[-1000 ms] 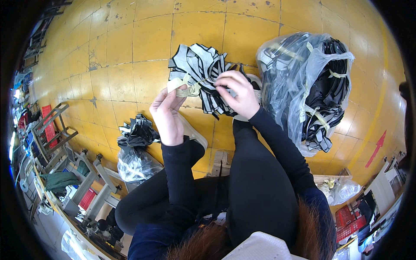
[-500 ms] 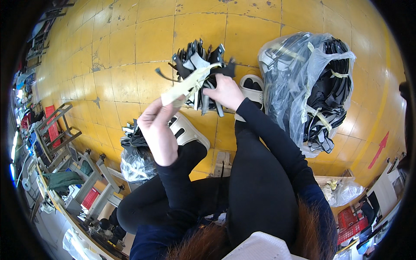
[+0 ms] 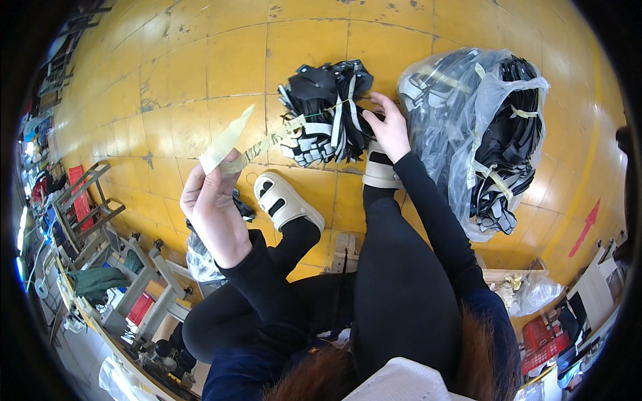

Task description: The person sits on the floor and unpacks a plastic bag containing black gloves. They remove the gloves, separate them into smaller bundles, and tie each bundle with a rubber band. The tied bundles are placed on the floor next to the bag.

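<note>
A bundle of black and white flat cut pieces lies on the floor ahead of my feet. A pale yellow strip of tape is pinched in my left hand, its loose pointed end sticking up. From there a narrower, creased part of the strip runs right to the bundle and seems to cross its middle. At the bundle's right edge, my right hand has its thumb and fingers curled about the black pieces; the fingertips are partly hidden.
To the right stands a clear plastic bag packed with similar tied bundles. My beige sandals are just below the loose bundle. Another clear plastic bag lies left of my leg. A grey metal frame stands farther left.
My left hand has moved left and down, drawing the tape out from the bundle. The bundle has turned and settled lower, while my right hand has shifted to its right edge.
</note>
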A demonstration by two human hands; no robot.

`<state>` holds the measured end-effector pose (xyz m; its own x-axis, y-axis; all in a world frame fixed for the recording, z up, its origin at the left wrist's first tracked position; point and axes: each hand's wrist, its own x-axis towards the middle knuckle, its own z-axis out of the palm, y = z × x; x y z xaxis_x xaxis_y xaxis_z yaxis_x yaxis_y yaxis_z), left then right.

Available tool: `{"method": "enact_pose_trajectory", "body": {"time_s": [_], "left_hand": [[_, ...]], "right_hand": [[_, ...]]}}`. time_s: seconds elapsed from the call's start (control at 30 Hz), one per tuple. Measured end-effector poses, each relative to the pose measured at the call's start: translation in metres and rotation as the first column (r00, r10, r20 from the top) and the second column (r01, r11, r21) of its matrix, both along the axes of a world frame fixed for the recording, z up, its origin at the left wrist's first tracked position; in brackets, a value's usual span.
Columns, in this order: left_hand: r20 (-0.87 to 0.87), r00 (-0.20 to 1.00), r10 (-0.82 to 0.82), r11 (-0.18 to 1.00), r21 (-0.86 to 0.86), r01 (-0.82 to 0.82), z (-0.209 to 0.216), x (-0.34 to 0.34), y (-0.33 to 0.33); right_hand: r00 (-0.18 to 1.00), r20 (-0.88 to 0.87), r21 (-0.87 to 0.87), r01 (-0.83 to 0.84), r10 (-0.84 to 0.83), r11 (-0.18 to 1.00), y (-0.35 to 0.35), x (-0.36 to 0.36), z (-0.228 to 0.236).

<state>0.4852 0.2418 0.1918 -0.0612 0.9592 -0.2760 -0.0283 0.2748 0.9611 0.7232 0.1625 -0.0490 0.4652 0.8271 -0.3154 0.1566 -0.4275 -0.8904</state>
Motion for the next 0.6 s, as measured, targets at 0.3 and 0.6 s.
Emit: {"method": "enact_pose_trajectory", "body": {"time_s": [0.3, 0.6], "left_hand": [[0.146, 0.987, -0.066, 0.994, 0.094, 0.053, 0.031, 0.003, -0.013], [0.13, 0.991, 0.01, 0.989, 0.147, -0.029, 0.042, 0.005, -0.015]], "right_hand": [[0.975, 0.073, 0.345, -0.22, 0.207, 0.913, 0.009, -0.001, 0.08], [0.775, 0.443, 0.308, -0.603, 0.45, 0.736, 0.02, -0.04, 0.071]]}}
